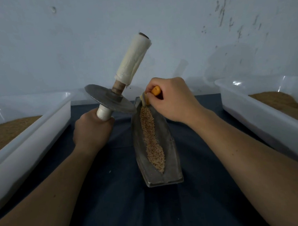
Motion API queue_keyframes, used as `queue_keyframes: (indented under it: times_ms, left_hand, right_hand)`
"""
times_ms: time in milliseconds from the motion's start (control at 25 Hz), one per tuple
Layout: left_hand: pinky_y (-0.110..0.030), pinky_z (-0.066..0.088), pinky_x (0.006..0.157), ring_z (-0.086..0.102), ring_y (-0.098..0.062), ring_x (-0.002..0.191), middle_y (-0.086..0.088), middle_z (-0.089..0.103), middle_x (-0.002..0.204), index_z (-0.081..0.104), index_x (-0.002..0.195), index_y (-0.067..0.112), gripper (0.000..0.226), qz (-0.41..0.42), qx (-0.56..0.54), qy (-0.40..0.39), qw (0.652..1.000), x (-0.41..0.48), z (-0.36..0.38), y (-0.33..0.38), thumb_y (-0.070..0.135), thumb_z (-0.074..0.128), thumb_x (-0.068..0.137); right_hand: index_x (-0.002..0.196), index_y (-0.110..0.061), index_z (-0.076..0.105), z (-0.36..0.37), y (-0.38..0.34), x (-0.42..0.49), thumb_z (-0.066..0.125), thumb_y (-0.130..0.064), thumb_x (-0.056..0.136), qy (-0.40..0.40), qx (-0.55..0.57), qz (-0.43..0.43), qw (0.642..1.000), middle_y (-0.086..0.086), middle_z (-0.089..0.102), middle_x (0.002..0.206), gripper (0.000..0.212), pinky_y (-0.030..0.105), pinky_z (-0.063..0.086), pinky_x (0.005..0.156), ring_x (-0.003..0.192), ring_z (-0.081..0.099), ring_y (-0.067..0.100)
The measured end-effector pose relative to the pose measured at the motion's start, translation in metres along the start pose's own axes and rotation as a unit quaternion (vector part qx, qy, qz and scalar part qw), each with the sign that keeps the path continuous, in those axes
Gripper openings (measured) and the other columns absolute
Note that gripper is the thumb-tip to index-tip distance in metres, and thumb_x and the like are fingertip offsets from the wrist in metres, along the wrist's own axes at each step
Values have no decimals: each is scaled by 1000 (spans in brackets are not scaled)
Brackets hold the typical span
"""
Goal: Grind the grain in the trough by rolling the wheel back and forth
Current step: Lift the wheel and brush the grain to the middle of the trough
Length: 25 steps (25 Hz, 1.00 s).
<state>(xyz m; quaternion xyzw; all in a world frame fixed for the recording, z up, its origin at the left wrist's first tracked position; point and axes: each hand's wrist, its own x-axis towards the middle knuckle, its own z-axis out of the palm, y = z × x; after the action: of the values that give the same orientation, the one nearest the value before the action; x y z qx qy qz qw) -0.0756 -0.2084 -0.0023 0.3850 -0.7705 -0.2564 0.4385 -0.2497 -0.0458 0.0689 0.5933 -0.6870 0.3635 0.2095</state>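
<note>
A grey metal boat-shaped trough (170,158) lies on the dark blue cloth, pointing away from me, with a strip of tan grain (151,140) along its groove. My left hand (91,131) grips the white-wrapped lower handle of the grinding wheel (106,97). The metal disc is lifted clear of the trough and tilted, and its other wrapped handle points up to the right. My right hand (172,99) pinches a small brush with an orange handle (156,90). Its pale bristles touch the far tip of the trough.
A white plastic tub (28,135) with brown ground material stands at the left. A second white tub (264,112) with similar brown powder stands at the right. A pale wall rises just behind the table. The dark cloth (128,206) covers the table between the tubs.
</note>
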Motion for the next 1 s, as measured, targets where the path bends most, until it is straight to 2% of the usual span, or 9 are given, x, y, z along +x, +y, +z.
queue_keyframes:
  times_ms: [160,240,320,440,600,680,760,880,1000]
  left_hand:
    - [-48,58,76,66,-22,79,4,69,84,66,91,30,17,1,-3,-2,1000,-1,0,-1,42,73,81]
    - [-48,57,77,65,-22,80,3,69,85,66,91,29,18,-1,-1,0,1000,-1,0,-1,42,73,81]
    - [-48,57,78,65,-22,81,3,69,85,65,88,29,17,-6,-1,1,1000,-1,0,0,43,72,80]
    - [-48,57,78,65,-22,81,4,69,85,67,91,28,18,-16,-6,0,1000,0,0,0,42,72,80]
    - [-49,57,79,66,-21,83,3,69,88,67,96,27,21,-19,-18,-3,1000,0,0,-1,40,73,81]
    - [-48,58,78,66,-20,80,4,69,85,67,92,28,19,-18,-17,-3,1000,1,0,-1,42,72,80]
    - [-47,58,77,65,-19,79,6,68,83,65,87,29,17,-19,-16,-4,1000,1,-1,0,42,72,79]
    - [-47,58,77,66,-19,79,7,68,83,61,81,32,17,-20,-11,-8,1000,0,-1,1,46,70,76]
    - [-46,58,76,66,-20,78,7,68,81,60,79,33,19,-16,-7,-13,1000,-1,-2,1,50,65,72]
  right_hand:
    - [80,-23,69,-8,-6,5,63,-21,91,-77,-14,0,997,-12,61,64,13,18,40,57,60,58,5]
    - [73,-23,68,-17,-9,9,61,-21,88,-58,1,0,998,-9,60,60,17,14,37,53,58,57,7]
    - [71,-24,67,-25,-10,13,59,-22,88,-3,13,-4,1000,-8,58,57,18,11,34,49,56,55,7]
    - [75,-26,67,-24,-14,12,62,-23,91,22,21,-1,1000,-12,57,57,17,9,36,50,58,56,3]
    - [78,-28,68,-16,-12,8,63,-23,93,-72,-4,46,996,-11,62,65,16,12,37,54,59,58,4]
    - [73,-23,69,-19,-12,11,62,-21,89,-86,2,72,994,-6,63,63,17,13,37,49,55,57,5]
    - [71,-18,68,-25,-14,16,60,-20,86,-46,19,71,996,-3,60,59,18,11,36,44,51,53,3]
    - [75,-22,68,-29,-20,18,60,-21,91,-12,24,46,999,-8,58,57,18,8,38,48,55,55,0]
    - [83,-27,68,-24,-20,14,61,-25,96,-85,-11,47,995,-10,62,67,15,10,35,50,60,58,2]
